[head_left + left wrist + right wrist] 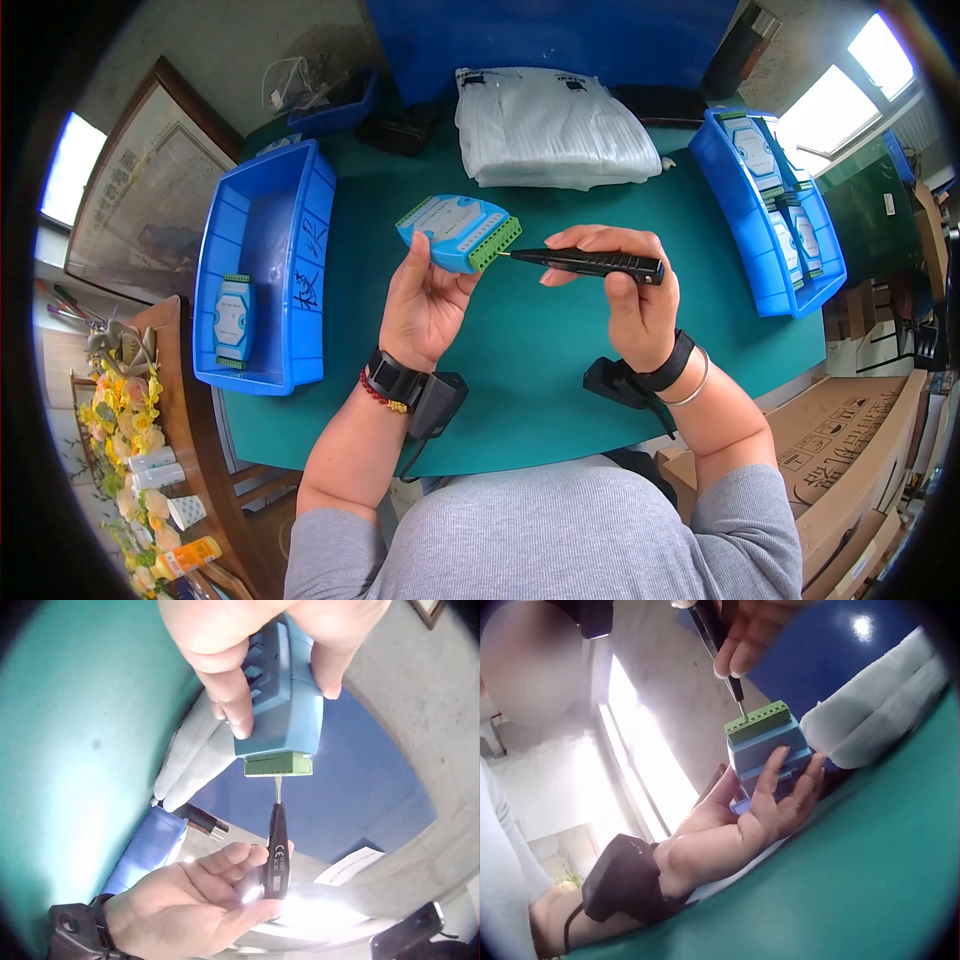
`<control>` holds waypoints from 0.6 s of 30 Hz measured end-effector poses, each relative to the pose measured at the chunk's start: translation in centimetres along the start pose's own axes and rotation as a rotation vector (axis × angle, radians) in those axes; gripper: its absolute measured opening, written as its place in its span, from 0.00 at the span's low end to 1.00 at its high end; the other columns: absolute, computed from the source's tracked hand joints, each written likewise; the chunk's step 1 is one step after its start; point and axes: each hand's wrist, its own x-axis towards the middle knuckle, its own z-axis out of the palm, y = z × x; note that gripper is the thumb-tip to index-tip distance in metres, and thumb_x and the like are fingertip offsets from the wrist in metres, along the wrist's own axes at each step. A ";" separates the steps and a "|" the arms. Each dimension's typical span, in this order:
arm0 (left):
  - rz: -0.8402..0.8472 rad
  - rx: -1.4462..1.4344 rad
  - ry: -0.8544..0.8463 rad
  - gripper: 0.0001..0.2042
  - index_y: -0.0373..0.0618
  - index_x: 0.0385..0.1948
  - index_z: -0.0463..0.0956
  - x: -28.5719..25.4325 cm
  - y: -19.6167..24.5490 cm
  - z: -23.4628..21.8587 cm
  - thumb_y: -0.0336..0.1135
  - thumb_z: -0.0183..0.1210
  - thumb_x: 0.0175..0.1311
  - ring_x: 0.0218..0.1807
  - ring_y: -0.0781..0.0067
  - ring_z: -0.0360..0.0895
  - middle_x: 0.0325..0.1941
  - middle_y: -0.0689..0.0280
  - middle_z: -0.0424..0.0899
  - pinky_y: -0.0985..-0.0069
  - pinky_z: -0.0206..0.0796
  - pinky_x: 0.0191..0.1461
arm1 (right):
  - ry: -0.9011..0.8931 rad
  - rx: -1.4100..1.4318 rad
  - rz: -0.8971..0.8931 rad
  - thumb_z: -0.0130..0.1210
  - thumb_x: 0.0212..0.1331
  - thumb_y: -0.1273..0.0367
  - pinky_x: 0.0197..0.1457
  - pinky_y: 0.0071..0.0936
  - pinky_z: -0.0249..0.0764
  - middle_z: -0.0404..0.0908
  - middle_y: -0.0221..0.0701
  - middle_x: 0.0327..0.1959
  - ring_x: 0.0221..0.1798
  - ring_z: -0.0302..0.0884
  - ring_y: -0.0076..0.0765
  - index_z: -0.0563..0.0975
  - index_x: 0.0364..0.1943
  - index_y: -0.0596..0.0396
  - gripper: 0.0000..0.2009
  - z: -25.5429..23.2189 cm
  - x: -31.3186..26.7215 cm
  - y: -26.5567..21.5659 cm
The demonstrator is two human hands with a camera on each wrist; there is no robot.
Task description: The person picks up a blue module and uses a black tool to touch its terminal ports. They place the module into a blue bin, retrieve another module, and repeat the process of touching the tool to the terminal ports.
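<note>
My left hand (428, 310) grips a blue electronic module (452, 228) by its sides, raised over the table. Green screw terminal blocks (495, 245) run along its ends. In my right hand (640, 290) is a black pen-shaped screwdriver (575, 262), pinched between thumb and fingers. Its thin metal tip (278, 787) meets the green terminal block in the left wrist view. From the right wrist view, the screwdriver (714, 634) slants down to the row of terminals (759, 722), while left-hand fingers (769, 787) wrap the blue housing. Part of the module is hidden behind these fingers.
A blue bin (310, 250) on the left holds one similar module (234, 322). Several more modules (752, 155) lie in the right blue bin (740, 250). White foam packaging (550, 130) sits at the back of the green table (540, 400). A cardboard box (850, 430) stands at right.
</note>
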 end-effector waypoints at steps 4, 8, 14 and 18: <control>0.006 0.005 -0.001 0.23 0.37 0.57 0.61 0.0 0.0 0.0 0.40 0.55 0.67 0.60 0.56 0.73 0.60 0.54 0.71 0.61 0.71 0.63 | -0.068 -0.102 -0.066 0.48 0.68 0.66 0.48 0.29 0.79 0.77 0.48 0.48 0.41 0.82 0.37 0.68 0.47 0.63 0.13 -0.1 0.0 -0.1; 0.010 -0.004 0.019 0.23 0.37 0.57 0.61 0.0 0.0 0.1 0.40 0.55 0.67 0.60 0.56 0.73 0.59 0.54 0.72 0.61 0.72 0.62 | -0.028 -0.037 -0.054 0.46 0.68 0.65 0.48 0.30 0.78 0.77 0.48 0.48 0.41 0.82 0.37 0.68 0.47 0.63 0.14 -0.1 0.1 -0.1; -0.003 -0.021 0.008 0.23 0.37 0.57 0.61 0.0 0.0 0.3 0.40 0.55 0.67 0.60 0.57 0.73 0.59 0.54 0.72 0.62 0.72 0.61 | -0.005 0.007 0.002 0.46 0.69 0.64 0.48 0.30 0.78 0.77 0.48 0.48 0.40 0.82 0.36 0.68 0.47 0.63 0.14 0.0 0.1 -0.3; -0.004 -0.010 -0.008 0.23 0.38 0.57 0.61 0.0 0.0 0.2 0.40 0.55 0.67 0.60 0.57 0.73 0.59 0.54 0.72 0.62 0.72 0.61 | -0.009 0.003 -0.015 0.48 0.67 0.67 0.47 0.30 0.79 0.77 0.48 0.48 0.41 0.82 0.37 0.69 0.46 0.63 0.12 0.2 0.0 -0.1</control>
